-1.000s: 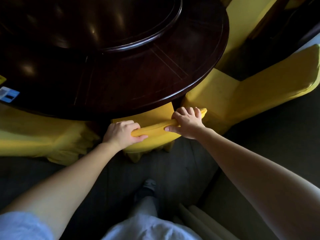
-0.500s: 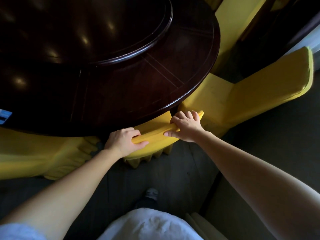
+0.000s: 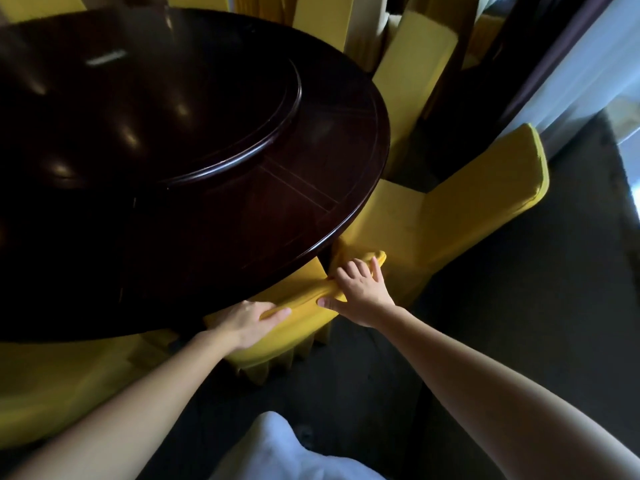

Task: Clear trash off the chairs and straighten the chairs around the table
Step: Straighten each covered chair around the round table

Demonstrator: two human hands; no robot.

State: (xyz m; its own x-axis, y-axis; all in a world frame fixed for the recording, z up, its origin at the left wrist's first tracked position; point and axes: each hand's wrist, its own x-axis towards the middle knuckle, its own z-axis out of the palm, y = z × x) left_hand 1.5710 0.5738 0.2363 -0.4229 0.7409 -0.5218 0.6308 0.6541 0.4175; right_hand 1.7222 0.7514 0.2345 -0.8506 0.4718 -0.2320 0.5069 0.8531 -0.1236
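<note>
A yellow-covered chair (image 3: 298, 327) stands pushed in under the near edge of the round dark wooden table (image 3: 311, 209); only the top of its backrest and its pleated skirt show. My left hand (image 3: 247, 322) grips the left end of the backrest top, with the fingers curled over it. My right hand (image 3: 360, 289) holds the right end, thumb in front and fingers on top. No trash is visible on the chairs.
A second yellow chair (image 3: 467, 209) stands to the right, angled away from the table. Another yellow chair (image 3: 69, 382) is at the lower left. More yellow chairs (image 3: 412, 64) stand behind the table. A raised turntable (image 3: 207, 98) sits on the tabletop. Dark floor lies around my feet.
The chair has slid further under the table with both hands on its backrest. The view has tilted up, so more of the far chairs shows.
</note>
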